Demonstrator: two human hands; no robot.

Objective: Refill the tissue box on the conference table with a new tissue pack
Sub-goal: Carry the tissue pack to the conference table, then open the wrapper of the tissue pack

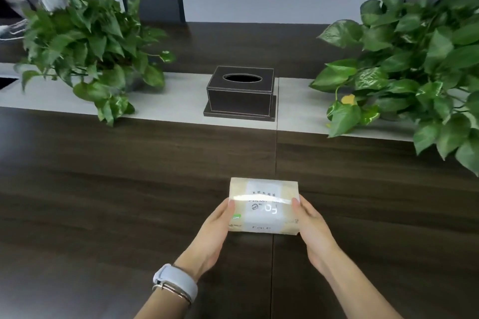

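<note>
Two hands on the tissue pack, one at each short end. Left hand curled against the left end, thumb on top; right hand mirrors it on the right end, thumb on top. Both are partly closed around the pack and carry nothing else. Pack sits low over the near part of the conference table; cannot tell whether it rests on the wood or is held just above it. Its wrapper looks sealed, print facing away from the wearer.

Tissue box stands farther off on the pale centre strip, between the left plant and the right plant, well apart from the pack. Lid on; oval slot dark, no tissue showing. Judged empty.

Step in hand, as judged: bring the pack to the box and ready it.
- Keep the grip on the ends, light, so the stack is not crushed or bent.
- Open the wrapper along its top before loading, otherwise no sheet can feed.
- One hand must be freed to open the box; how it opens is not visible.
- Line up the pack's long side with the box's long side, opening upward under the slot.
- Mind trailing leaves either side when reaching across.
</note>
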